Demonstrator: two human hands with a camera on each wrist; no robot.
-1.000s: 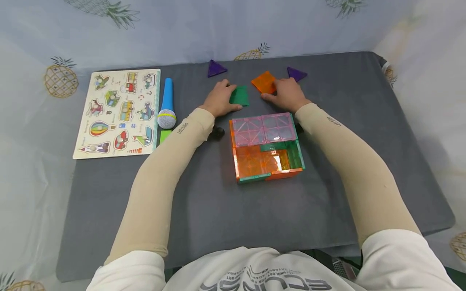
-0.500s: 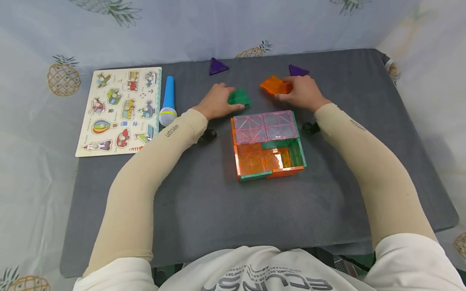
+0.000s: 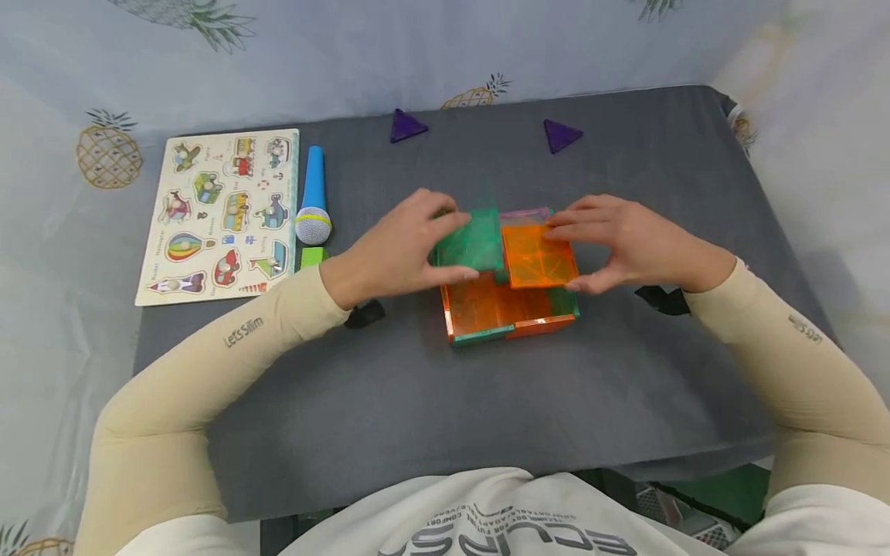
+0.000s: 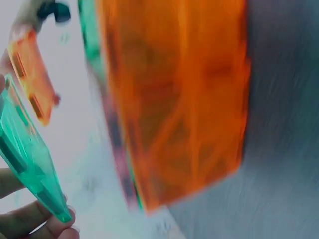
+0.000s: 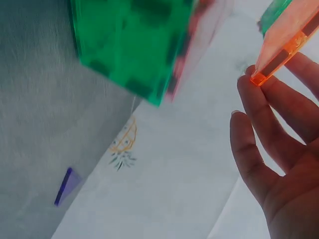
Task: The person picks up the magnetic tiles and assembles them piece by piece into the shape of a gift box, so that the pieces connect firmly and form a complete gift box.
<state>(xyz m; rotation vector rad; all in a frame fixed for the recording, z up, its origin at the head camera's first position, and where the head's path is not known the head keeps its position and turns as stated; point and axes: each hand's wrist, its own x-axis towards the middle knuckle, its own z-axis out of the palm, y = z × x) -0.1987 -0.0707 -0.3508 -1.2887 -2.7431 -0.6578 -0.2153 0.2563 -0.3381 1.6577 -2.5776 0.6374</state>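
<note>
Green tile (image 3: 470,242), orange tile (image 3: 539,258) mostly hide pink panels (image 3: 524,216).

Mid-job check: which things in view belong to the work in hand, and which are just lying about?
In use:
green tile, held in the left hand
orange tile, held in the right hand
tile box below them

Lying about:
puzzle board
blue microphone
light green block
left purple triangle
right purple triangle (both perhaps for later)
</note>
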